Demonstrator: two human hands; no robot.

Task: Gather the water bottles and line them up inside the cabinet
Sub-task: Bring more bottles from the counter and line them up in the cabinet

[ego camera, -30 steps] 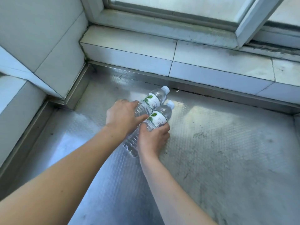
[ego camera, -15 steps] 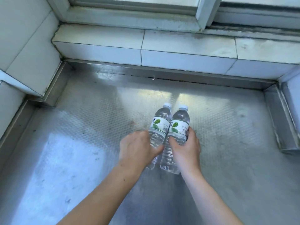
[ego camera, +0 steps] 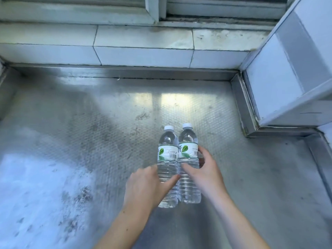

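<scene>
- Two clear water bottles with white caps and green-leaf labels lie side by side on a dimpled metal counter (ego camera: 89,141), touching along their lengths, caps pointing away from the person toward the window.
- The left bottle (ego camera: 167,159) has its label turned so a barcode shows; its base sits slightly nearer the person than the other's.
- The right bottle (ego camera: 188,153) lies just beside it, its cap a touch farther away.
- The left hand (ego camera: 145,187) is wrapped around the lower body of the left bottle: the thumb crosses over the top of the bottle and the fingers curl down its far-left side, so the hand grips it.
- The right hand (ego camera: 204,173) grips the right bottle around its middle, thumb laid across the top just under the label, fingers curled around the right side at the label's edge.
- The two thumbs nearly meet over the seam between the bottles.
- Both forearms reach in from the bottom edge of the view.
- Behind the counter runs a white tiled sill (ego camera: 143,44) under a window frame (ego camera: 154,9).
- A white tiled wall corner (ego camera: 287,69) juts in at the right, edged by a raised metal lip.
- No cabinet shows in this view.
</scene>
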